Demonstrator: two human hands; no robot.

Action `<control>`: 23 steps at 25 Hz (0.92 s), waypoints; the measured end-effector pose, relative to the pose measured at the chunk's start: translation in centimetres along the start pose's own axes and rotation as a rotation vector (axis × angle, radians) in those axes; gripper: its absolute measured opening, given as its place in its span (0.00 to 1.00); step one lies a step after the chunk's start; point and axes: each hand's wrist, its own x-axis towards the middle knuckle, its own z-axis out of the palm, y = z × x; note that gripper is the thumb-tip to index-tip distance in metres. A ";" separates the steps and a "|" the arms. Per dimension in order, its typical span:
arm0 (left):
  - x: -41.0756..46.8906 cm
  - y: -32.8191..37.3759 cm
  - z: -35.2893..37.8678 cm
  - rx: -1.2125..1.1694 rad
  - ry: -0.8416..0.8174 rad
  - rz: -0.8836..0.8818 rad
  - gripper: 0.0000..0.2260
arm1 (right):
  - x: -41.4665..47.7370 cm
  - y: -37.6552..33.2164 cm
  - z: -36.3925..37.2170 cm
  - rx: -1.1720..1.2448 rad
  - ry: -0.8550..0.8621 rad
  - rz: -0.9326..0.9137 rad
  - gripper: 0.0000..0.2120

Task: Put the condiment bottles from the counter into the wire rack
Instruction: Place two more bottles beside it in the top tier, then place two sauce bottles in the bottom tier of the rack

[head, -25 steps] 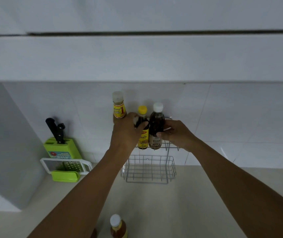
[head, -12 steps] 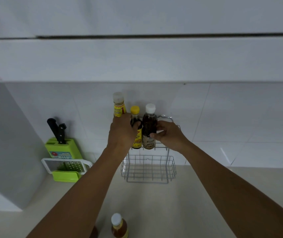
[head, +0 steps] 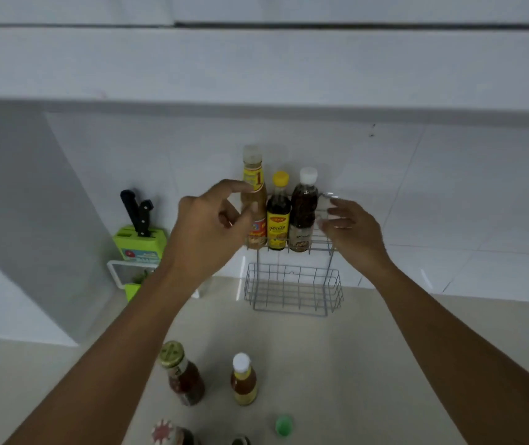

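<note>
Three bottles stand upright side by side in the upper tier of the wire rack (head: 322, 242): a tall orange sauce bottle (head: 254, 200), a dark bottle with a yellow cap (head: 278, 216) and a dark bottle with a white cap (head: 303, 213). My left hand (head: 208, 226) hovers just left of them, fingers apart, holding nothing. My right hand (head: 353, 229) is open just right of the white-capped bottle. The rack's lower basket (head: 293, 292) holds nothing. On the counter near me stand a red sauce bottle with a gold lid (head: 182, 374) and a small yellow bottle with a white cap (head: 243, 380).
A green knife block (head: 137, 239) with black-handled knives stands at the left by the wall, a white-framed grater (head: 121, 277) in front of it. More lids show at the bottom edge: a patterned lid (head: 163, 431), a green cap (head: 284, 423). Cabinets hang overhead.
Both hands have let go of the yellow-capped and white-capped bottles, which now stand in the upper tier, and have drawn apart to either side. The view has tilted down, showing more counter bottles.
</note>
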 end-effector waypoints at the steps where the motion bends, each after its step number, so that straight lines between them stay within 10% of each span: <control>1: -0.8 -0.5 -1.2 -0.037 -0.055 -0.007 0.09 | -1.6 0.0 0.2 0.013 0.092 -0.064 0.19; 6: -7.2 -7.7 -3.9 -0.159 -0.176 -0.234 0.05 | -11.9 4.2 2.2 -0.177 0.028 -0.266 0.15; 11: -19.3 -12.4 -3.3 -0.151 -0.044 -0.382 0.07 | -22.4 11.6 6.0 -0.349 -0.311 0.084 0.26; 17: -24.7 -18.3 -0.8 -0.182 -0.122 -0.549 0.27 | -26.4 10.3 9.4 -0.236 0.007 0.181 0.23; 23: -24.2 -20.6 1.4 -0.283 -0.274 -0.519 0.09 | -26.5 6.1 10.3 -0.153 0.070 0.103 0.23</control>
